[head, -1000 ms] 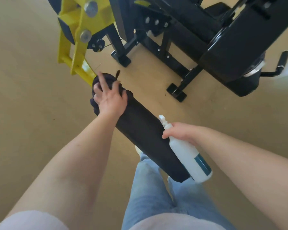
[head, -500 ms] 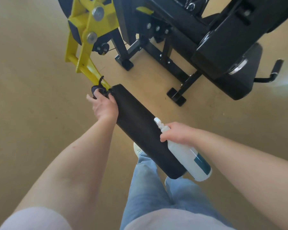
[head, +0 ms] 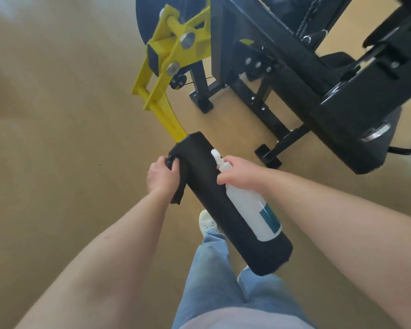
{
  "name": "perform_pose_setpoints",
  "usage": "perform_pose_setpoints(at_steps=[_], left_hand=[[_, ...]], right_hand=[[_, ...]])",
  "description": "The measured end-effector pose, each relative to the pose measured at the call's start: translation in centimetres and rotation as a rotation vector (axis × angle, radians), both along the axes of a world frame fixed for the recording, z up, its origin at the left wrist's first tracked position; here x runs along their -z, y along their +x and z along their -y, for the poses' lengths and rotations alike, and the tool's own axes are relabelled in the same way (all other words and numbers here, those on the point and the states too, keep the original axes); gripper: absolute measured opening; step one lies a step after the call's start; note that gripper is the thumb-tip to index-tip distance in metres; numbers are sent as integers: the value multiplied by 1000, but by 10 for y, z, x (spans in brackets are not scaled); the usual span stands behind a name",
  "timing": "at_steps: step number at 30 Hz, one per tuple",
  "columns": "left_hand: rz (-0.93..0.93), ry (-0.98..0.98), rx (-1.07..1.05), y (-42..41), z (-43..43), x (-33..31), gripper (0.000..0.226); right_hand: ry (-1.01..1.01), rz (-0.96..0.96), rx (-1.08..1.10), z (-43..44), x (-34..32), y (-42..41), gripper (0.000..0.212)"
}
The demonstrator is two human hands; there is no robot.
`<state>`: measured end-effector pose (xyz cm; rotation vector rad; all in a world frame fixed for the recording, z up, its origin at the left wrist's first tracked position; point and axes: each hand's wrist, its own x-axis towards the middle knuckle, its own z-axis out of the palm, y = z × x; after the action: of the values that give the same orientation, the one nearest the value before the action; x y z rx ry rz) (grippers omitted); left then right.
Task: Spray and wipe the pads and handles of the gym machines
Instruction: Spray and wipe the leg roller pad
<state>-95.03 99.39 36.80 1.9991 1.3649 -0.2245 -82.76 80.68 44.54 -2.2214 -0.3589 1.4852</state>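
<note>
Left hand (head: 163,173) fingers curl round the dark cloth (head: 177,194) at the roller pad's (head: 223,203) end by the yellow arm (head: 161,110). Right hand (head: 241,173) grips the spray bottle (head: 254,210) over the pad's middle. Early days imo, near end and black handle (head: 403,151) probably still left.

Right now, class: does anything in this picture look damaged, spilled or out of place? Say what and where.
Nothing stands out. The left hand holds a cloth against the pad; the right hand grips the bottle. No spill shows.

Tan floor (head: 57,138), pale blue jeans (head: 211,276), one white shoe (head: 205,222) on it
</note>
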Motion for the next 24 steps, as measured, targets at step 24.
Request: perform_pose_setpoints(at_steps=[24], left_hand=[[53,72,93,-11,40,-27,32]], right_hand=[[-121,-87,53,85,15,-27,19]])
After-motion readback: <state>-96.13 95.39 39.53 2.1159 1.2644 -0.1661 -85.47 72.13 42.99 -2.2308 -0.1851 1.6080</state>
